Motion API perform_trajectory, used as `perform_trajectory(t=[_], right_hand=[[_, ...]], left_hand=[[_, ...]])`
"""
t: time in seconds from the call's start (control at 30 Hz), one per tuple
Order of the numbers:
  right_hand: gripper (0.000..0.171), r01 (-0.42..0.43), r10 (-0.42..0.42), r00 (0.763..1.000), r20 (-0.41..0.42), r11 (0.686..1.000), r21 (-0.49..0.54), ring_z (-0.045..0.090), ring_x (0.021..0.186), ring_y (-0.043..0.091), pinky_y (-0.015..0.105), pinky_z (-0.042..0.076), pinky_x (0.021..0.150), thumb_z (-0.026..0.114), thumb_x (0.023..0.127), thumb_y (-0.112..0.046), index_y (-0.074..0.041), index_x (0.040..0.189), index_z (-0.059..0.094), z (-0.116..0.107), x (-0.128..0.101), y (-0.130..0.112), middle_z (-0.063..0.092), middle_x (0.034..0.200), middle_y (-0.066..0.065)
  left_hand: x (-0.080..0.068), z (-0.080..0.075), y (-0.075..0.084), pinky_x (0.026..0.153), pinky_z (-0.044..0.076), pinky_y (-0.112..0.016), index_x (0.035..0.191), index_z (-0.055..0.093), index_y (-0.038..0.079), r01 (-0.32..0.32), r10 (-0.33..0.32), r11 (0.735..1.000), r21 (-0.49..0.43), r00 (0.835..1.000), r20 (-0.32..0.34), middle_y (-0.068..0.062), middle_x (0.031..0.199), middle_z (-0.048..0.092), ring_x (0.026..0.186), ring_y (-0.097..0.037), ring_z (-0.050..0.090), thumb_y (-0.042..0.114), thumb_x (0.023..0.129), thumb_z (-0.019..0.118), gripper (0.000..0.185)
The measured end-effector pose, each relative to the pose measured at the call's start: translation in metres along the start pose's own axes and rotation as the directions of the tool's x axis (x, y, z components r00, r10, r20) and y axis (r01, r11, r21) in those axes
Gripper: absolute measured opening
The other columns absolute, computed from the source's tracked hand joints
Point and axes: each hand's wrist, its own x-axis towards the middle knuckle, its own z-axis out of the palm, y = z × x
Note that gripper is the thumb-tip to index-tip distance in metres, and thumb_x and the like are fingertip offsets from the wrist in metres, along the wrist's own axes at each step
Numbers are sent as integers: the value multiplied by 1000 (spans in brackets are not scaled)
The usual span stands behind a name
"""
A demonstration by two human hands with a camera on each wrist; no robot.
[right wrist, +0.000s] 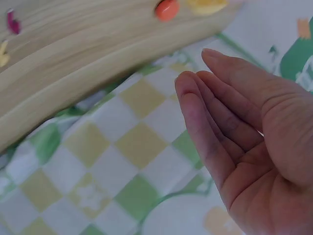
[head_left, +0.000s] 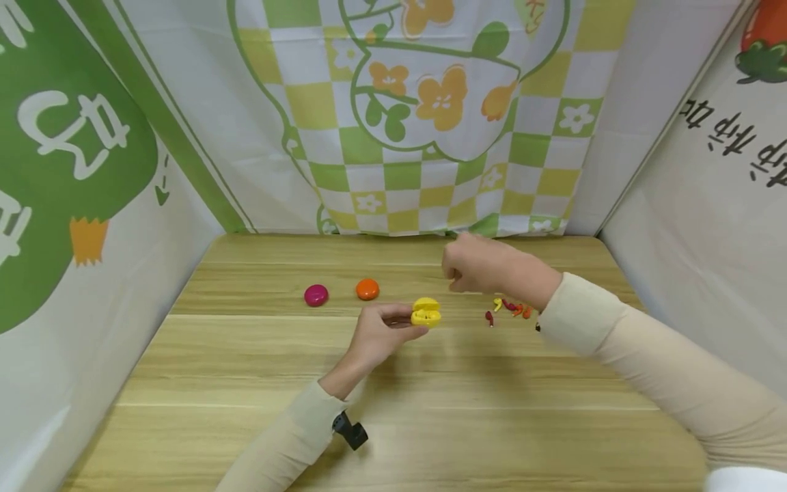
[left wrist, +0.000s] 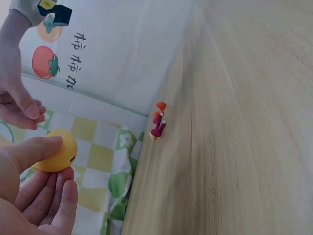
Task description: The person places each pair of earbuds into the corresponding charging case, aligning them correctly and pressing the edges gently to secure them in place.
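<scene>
My left hand [head_left: 408,325] holds a small yellow case [head_left: 426,312] with its lid hinged open, just above the wooden table [head_left: 393,383]. In the left wrist view the thumb and fingers of the left hand [left wrist: 60,164] pinch the yellow case [left wrist: 55,151]. My right hand [head_left: 453,279] hovers just right of and above the case, its fingers loosely bent. The right wrist view shows the right hand [right wrist: 200,81] with a bare palm. A cluster of tiny red, yellow and orange earbuds [head_left: 507,307] lies on the table under the right wrist, seen as the earbuds [left wrist: 158,122] from the left wrist.
A magenta round case [head_left: 316,295] and an orange round case [head_left: 367,289] lie shut on the table left of the yellow one. Printed fabric walls [head_left: 406,123] close the table in at the back and on both sides. A black wrist mount [head_left: 350,430] sits on the left sleeve.
</scene>
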Motion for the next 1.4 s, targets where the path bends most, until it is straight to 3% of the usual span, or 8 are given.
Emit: perform_trajectory(t=[0.37, 0.47, 0.6, 0.7, 0.87, 1.0, 1.1, 1.4], right_hand=[[56, -141, 142, 990, -2, 980, 140, 21, 52, 8, 23, 35, 58, 75, 93, -4, -19, 52, 41, 25, -12, 69, 26, 51, -9], [53, -196, 196, 981, 15, 968, 159, 32, 60, 13, 33, 47, 72, 75, 92, -5, -18, 51, 45, 34, -12, 82, 31, 49, -8], [53, -263, 257, 965, 57, 947, 184, 28, 61, 13, 31, 42, 66, 75, 92, -6, -18, 51, 44, 49, -10, 96, 28, 51, -7], [44, -307, 300, 952, 67, 935, 179, 29, 52, 7, 22, 32, 53, 78, 89, -8, -14, 52, 57, 62, -8, 104, 39, 50, -9], [33, -377, 367, 926, 89, 909, 176, 36, 53, 8, 23, 34, 51, 81, 89, -9, -7, 60, 66, 81, -5, 114, 46, 53, -7], [24, -427, 415, 904, 102, 884, 188, 51, 60, 11, 24, 46, 55, 82, 89, -9, -5, 70, 69, 94, -4, 120, 58, 66, -1], [14, -451, 441, 892, 93, 875, 174, 63, 82, 20, 31, 58, 70, 82, 89, -10, -3, 85, 71, 101, -3, 124, 68, 88, 8], [15, -480, 468, 878, 104, 858, 184, 62, 81, 23, 31, 55, 65, 81, 89, -9, -2, 86, 68, 111, 2, 128, 66, 94, 14]], left_hand=[[-1, -5, -6, 87, 66, -27, 119, 78, 2, -5, 5, 1000, -27, 1000, 1, -19, 120, 78, 102, -24, 79, 6, 84, 90, 37], [-2, -6, -5, 87, 66, -27, 120, 78, 2, -8, 8, 1000, -17, 1000, 4, -18, 121, 78, 102, -24, 79, 7, 84, 90, 38], [-2, -8, -5, 87, 66, -26, 120, 78, 2, -9, 9, 1000, -5, 1000, 2, -18, 120, 78, 102, -24, 79, 7, 84, 89, 38], [-3, -8, -5, 87, 66, -26, 119, 78, 2, -4, 4, 1000, -2, 1000, -4, -18, 120, 78, 102, -24, 79, 7, 84, 90, 38], [-4, -8, -5, 87, 66, -26, 119, 79, 2, 0, 0, 1000, -2, 1000, -8, -17, 120, 78, 102, -24, 79, 6, 84, 90, 37], [-4, -8, -4, 87, 66, -26, 118, 79, 2, -2, 2, 1000, -1, 1000, -5, -18, 120, 78, 102, -25, 79, 7, 84, 89, 36], [-5, -9, -4, 87, 66, -26, 118, 79, 1, -3, 3, 1000, 1, 1000, -4, -18, 120, 78, 103, -26, 79, 7, 84, 89, 36], [-6, -9, -5, 87, 66, -26, 118, 79, 2, -2, 2, 1000, 3, 1000, -11, -18, 119, 78, 103, -26, 79, 8, 84, 90, 36]])
